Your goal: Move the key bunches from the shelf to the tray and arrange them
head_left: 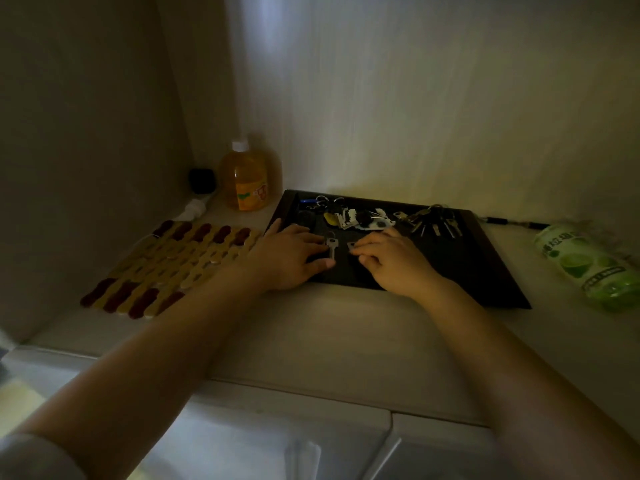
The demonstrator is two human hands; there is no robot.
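At the far left of the shelf (pixel 311 327) sit a woven mat (pixel 173 265), a small dark object in the corner, and an orange bottle (pixel 247 178); none of them matter to this step. Just right of the mat lies the dark tray (pixel 491 271), and both hands are already over its near half.

The left hand (pixel 287 258) rests palm down, fingers spread, with its fingertips touching a single silver key (pixel 331 247) that lies flat on the tray; it presses or slides the key and does not pinch it. The right hand (pixel 391 261), just right of that key, has its fingers curled onto a second small key (pixel 351 247); whether it truly grips it, I cannot tell in this dim light.

Along the far edge of the tray the key bunches (pixel 349 214) sit crowded together, with another bunch (pixel 433 220) fanned out further right. A green packet (pixel 588 265) lies on the shelf beyond the tray's right side.

The work now looks like arranging. Best to slide each key flat with light fingertip pressure, keep the two apart and parallel, and stay clear of the crowded bunches behind so rings do not snag.
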